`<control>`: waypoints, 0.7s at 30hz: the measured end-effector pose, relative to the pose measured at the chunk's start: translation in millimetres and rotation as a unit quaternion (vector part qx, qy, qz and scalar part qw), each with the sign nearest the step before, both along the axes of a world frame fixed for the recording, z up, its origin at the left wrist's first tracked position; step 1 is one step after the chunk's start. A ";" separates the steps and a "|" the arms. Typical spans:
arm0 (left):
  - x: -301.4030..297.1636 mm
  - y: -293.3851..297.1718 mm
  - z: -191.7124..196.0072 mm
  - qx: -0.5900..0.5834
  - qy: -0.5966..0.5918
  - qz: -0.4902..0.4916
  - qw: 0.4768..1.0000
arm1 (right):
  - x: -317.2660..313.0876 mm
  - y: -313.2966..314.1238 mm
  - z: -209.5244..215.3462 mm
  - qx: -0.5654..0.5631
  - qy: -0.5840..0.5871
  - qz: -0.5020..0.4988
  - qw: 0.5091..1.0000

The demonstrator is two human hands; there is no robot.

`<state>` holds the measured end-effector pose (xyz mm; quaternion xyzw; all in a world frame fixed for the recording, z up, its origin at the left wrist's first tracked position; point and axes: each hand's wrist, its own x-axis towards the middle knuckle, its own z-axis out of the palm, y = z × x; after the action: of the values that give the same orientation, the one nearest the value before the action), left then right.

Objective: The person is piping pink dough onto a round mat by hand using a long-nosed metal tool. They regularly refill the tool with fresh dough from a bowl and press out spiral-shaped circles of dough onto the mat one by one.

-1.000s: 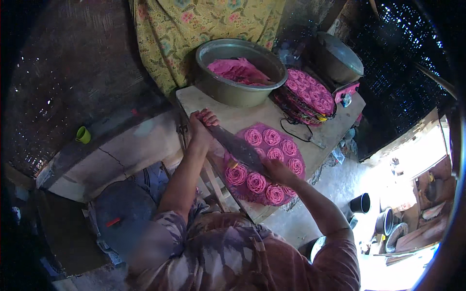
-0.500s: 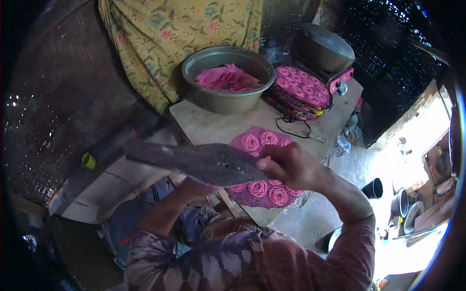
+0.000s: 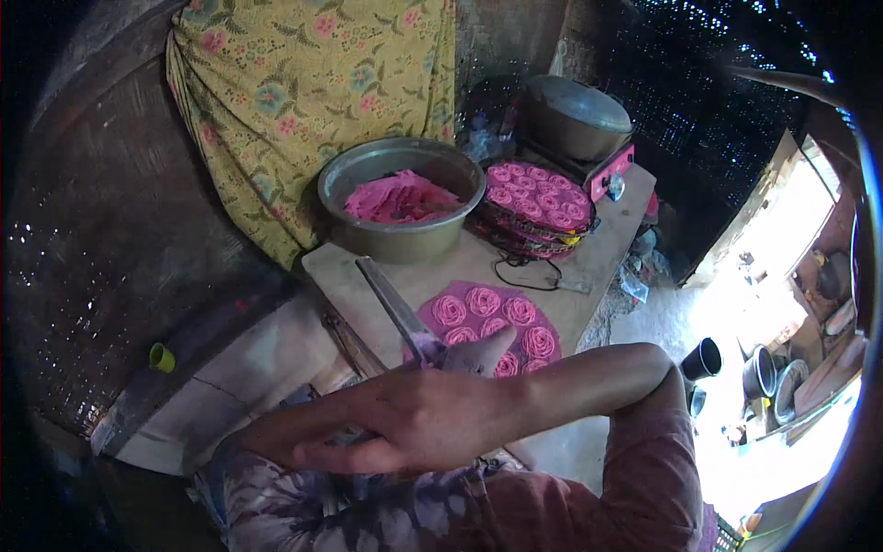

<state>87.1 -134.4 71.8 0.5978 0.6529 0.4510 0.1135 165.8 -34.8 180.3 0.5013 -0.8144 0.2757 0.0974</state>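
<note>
My left hand (image 3: 474, 356) is closed on a grey-brown wooden press (image 3: 397, 308), a paddle-like tool with a handle, now seen nearly edge-on and pointing up and left. Across my left forearm lies my right hand (image 3: 432, 419), its thumb stretched along the near side and its other fingers over the far side, partly hidden. Beyond the hands, a round pink-stained tray (image 3: 432, 319) carries several coils of pink noodle-like strands. My arms cover its near part.
A big metal basin (image 3: 395, 241) of pink dough stands on the table (image 3: 336, 267). Right of it are stacked trays (image 3: 529, 241) with pink coils, a black cord (image 3: 504, 273), and a lidded pot (image 3: 575, 124) on a stove (image 3: 612, 175). A green cup (image 3: 162, 357) sits at left.
My right hand has left the press handle and come down across my left forearm. The press has turned from lying broadside to edge-on in my left hand. The view has shifted.
</note>
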 end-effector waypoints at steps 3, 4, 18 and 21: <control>5.8 -9.8 12.3 -0.004 -0.012 0.012 1.000 | -5.7 13.8 8.0 0.024 -0.051 -0.079 0.995; 5.7 -11.3 16.8 -0.006 -0.017 0.010 1.000 | -5.4 24.5 15.5 0.049 -0.057 -0.114 0.991; -72.7 8.6 29.0 0.524 -0.335 0.149 0.768 | -103.8 139.6 9.3 -0.843 -0.059 -0.202 0.495; -89.0 -17.3 53.3 0.641 -0.182 0.102 0.738 | -141.0 138.7 -79.1 -0.757 -0.198 -0.232 0.578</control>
<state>-1.9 -151.7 125.1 0.3660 0.2330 0.8720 -0.2268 24.8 103.9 101.2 -0.0276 -0.3978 0.8524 0.3382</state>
